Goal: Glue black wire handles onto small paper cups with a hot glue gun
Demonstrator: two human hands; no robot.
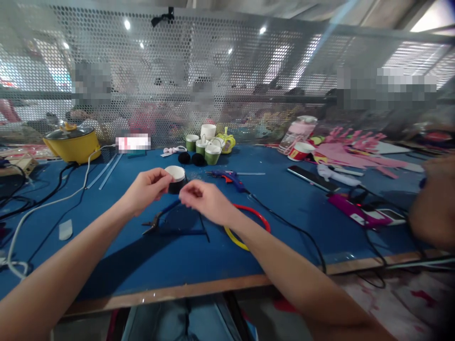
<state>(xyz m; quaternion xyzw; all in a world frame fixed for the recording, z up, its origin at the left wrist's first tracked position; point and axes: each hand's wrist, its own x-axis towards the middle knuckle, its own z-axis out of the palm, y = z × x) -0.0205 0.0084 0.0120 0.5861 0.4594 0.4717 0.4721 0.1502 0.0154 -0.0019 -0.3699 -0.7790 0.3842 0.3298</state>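
Note:
My left hand is closed on a small black paper cup with a white inside, held above the blue table. My right hand is pinched beside the cup's lower edge, fingertips touching it; what the pinch holds is too small to see. Under the hands lie blue-handled pliers and a red and yellow ring. A blue glue gun lies just behind my right hand, its black cord running right.
Green and white cups and two black pompoms stand at the back. A yellow pot sits far left with cables. Pink cut-outs, a red cup, and a phone lie right. Another person's arm is at the right edge. A perforated screen backs the table.

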